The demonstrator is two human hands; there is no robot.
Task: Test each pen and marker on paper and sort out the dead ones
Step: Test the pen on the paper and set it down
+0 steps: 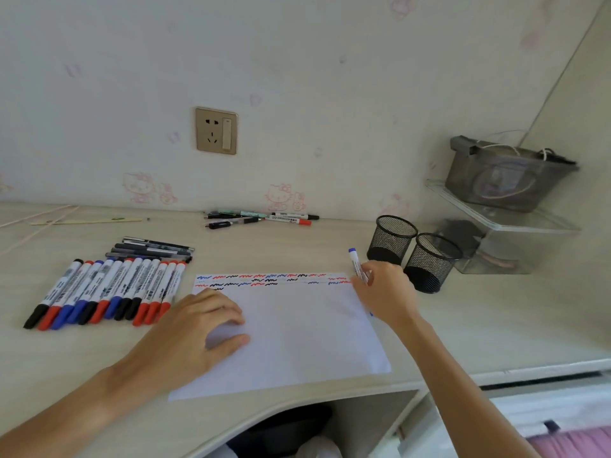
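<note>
A pale wood-look table [297, 246] runs along the wall. On it lies a white sheet of paper [291, 338] with rows of coloured squiggles across its far edge. To the left, a row of markers [105, 292] lies side by side, with dark pens [155, 247] just behind them. A small cluster of pens and markers [261, 219] sits by the wall. Two black mesh cups [413, 252] stand touching at the right, beside a clear plastic stand [515, 226]. A ruler [86, 221] lies far left.

Left hand [198, 328] rests on the paper's [297, 342] left part. The marker row [105, 292] lies on the counter [297, 246] left of this hand. Right hand [385, 290], at the paper's far right corner, holds a marker [356, 264]; two cups [413, 251] stand just beyond it. A pen pile [261, 219] lies behind the paper.
</note>
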